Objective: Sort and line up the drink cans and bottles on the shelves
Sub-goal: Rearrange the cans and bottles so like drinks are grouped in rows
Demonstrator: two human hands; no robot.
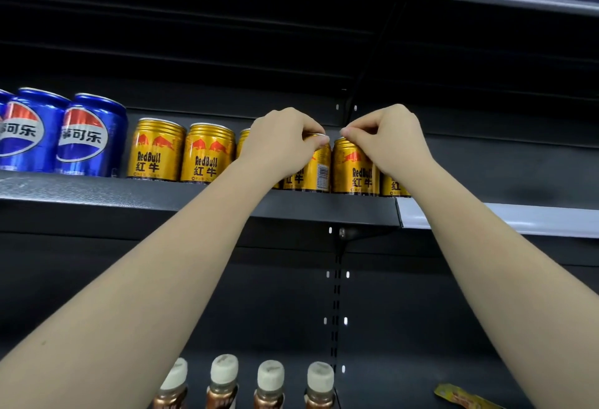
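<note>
Left hand [280, 141] grips top of one gold Red Bull can [311, 165], right hand [385, 139] grips neighbouring gold can [355, 170], both upright on black shelf [194, 196].

Blk shelf [194, 196] w/ cans [155, 151]

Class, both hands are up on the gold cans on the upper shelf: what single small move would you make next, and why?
Probably twist the gold Red Bull can under the left hand: that can shows its barcode, while its gold neighbours, such as the can under the right hand, face logo-forward. The left grip is already curled round its rim.
</note>
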